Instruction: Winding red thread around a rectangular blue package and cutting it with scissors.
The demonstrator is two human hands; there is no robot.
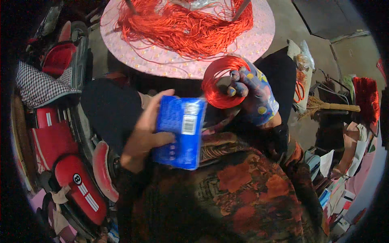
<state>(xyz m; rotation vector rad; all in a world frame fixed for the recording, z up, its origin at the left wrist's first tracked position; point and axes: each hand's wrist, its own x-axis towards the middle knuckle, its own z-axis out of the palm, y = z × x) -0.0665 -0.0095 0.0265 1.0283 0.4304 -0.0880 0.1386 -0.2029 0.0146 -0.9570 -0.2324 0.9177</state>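
My left hand (142, 137) is bare and grips a flat blue packet (178, 133) with a white barcode label, its thumb lying across the front. In my right hand (257, 93), which wears a patterned blue glove with yellow spots, is a coil of red cord (219, 99). The gloved fingers curl through and over the ring. Beyond both hands, a large tangle of loose red cord (178, 32) lies on a round table with a pink floral cover (158, 65).
Dark upright posts (242, 10) rise from the cord. Along the left stands a red scooter (81, 186) with a checked cloth (44, 85). At right are a straw broom (332, 106), orange-handled scissors (299, 92), shiny red material (366, 101) and papers (326, 162).
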